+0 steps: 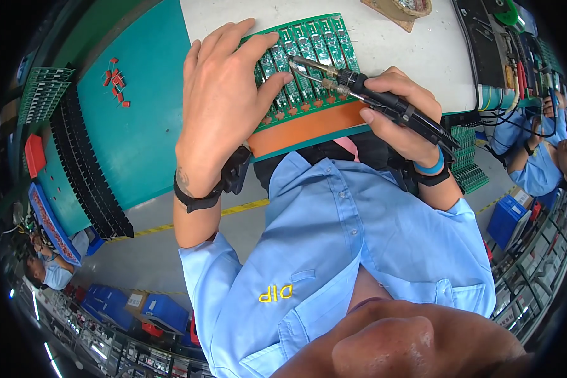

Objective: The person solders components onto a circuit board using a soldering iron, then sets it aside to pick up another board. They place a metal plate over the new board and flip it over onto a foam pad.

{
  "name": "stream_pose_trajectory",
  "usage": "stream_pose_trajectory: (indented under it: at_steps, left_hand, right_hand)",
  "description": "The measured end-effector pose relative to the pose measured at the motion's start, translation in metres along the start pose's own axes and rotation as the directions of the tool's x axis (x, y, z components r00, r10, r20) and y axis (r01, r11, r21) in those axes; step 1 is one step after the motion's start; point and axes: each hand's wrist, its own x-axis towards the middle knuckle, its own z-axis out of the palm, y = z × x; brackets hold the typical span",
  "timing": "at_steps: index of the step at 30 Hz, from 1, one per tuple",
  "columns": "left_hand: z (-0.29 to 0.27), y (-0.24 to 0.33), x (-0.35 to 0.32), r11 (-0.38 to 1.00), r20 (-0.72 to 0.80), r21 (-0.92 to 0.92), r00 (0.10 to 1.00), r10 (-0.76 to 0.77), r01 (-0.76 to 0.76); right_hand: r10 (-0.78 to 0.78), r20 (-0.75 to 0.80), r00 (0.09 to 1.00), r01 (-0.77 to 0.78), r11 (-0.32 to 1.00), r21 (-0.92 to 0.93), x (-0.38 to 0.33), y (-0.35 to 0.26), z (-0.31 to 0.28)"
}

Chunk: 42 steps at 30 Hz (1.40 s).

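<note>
White bench (416, 53), upper centre: we find the left hand (223, 94) spread, unclenched, on the green board (309, 53); the right hand (406, 107) grips a twin-tipped iron (384, 101).

Green multi-strip circuit board (321, 51), slightly askew beneath a slanted, two-pronged black soldering tool (387, 102)

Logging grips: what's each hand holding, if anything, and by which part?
Right hand: soldering tool, by its black handle. Left hand: over the board's left part; can't tell whether it grips.
</note>
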Motion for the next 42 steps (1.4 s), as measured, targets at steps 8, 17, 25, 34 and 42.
stream_pose_trajectory:
  at_steps: [8,17,25,34,42]
  left_hand:
    - [0.001,0.001,0.000,1.000,-0.001,-0.002,1.000,0.000,0.000]
    - [0.001,0.000,0.001,1.000,-0.006,-0.002,1.000,0.007,-0.007]
    - [0.002,-0.003,0.000,0.999,-0.016,-0.030,1.000,0.017,-0.017]
    - [0.002,-0.001,-0.002,0.999,-0.075,-0.016,0.997,0.033,-0.035]
    - [-0.004,-0.006,-0.009,1.000,-0.065,0.008,0.998,0.005,-0.004]
  right_hand:
    - [-0.017,0.014,1.000,0.017,1.000,-0.016,0.002,-0.002,0.001]
    - [-0.046,-0.011,0.999,0.045,0.999,-0.018,0.001,-0.007,-0.003]
    - [0.023,-0.549,0.836,-0.149,0.971,-0.187,-0.016,0.011,-0.023]
    - [0.086,-0.399,0.913,-0.098,0.995,-0.011,-0.020,-0.006,-0.013]
    - [-0.002,-0.076,0.997,0.007,0.997,0.070,-0.002,-0.006,0.013]
